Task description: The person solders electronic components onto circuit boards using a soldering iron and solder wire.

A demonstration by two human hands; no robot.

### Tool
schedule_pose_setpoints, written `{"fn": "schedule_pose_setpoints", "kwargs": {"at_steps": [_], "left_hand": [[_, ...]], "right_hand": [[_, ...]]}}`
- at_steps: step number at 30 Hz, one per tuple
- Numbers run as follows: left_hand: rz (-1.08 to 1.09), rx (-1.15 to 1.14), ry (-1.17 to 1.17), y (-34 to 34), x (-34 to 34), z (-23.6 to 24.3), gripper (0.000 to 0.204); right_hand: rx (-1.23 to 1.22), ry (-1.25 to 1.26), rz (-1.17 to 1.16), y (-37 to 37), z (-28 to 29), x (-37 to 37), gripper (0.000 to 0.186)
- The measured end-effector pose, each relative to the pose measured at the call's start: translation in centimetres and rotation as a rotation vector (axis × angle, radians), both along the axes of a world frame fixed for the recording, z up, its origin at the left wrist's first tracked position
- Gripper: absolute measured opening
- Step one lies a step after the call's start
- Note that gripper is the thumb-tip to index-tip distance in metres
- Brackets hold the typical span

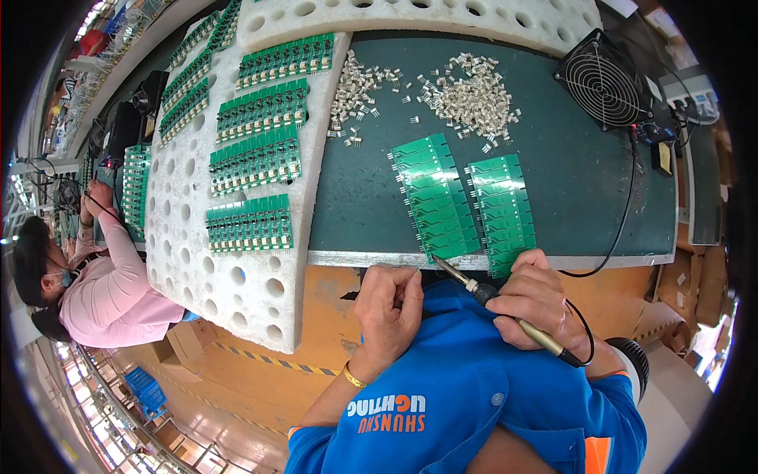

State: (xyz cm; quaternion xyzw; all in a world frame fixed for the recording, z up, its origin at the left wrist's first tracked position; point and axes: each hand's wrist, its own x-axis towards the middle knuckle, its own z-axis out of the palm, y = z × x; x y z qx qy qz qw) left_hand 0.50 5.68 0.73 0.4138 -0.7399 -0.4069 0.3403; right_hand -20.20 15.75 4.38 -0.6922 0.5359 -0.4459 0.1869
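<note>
My right hand grips a soldering iron, whose tip rests at the lower edge of a green circuit board on the bench. My left hand pinches a thin solder wire just below that board. A second green board lies to the right, beside my right hand. Small pins line the left edges of both boards. Behind them are two piles of small white-and-silver components.
A white foam tray carrying several rows of populated boards covers the bench's left part. Another foam piece lies at the back. A fan and black cable stand right. A co-worker in a pink sleeve works at far left.
</note>
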Motion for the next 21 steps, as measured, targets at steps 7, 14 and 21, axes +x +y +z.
{"fn": "schedule_pose_setpoints", "kwargs": {"at_steps": [7, 14, 21], "left_hand": [[-0.008, 0.001, 0.003, -0.06, -0.13, -0.03, 0.011], [-0.024, -0.045, -0.006, -0.19, -0.05, -0.38, 0.011], [-0.028, -0.046, -0.006, -0.2, -0.11, -0.44, 0.011]], "right_hand": [[-0.021, -0.005, -0.009, -0.02, -0.26, 0.04, 0.026], [0.001, 0.016, 0.003, 0.04, -0.08, -0.04, 0.026], [0.001, 0.021, 0.002, -0.04, 0.05, -0.03, 0.026]]}}
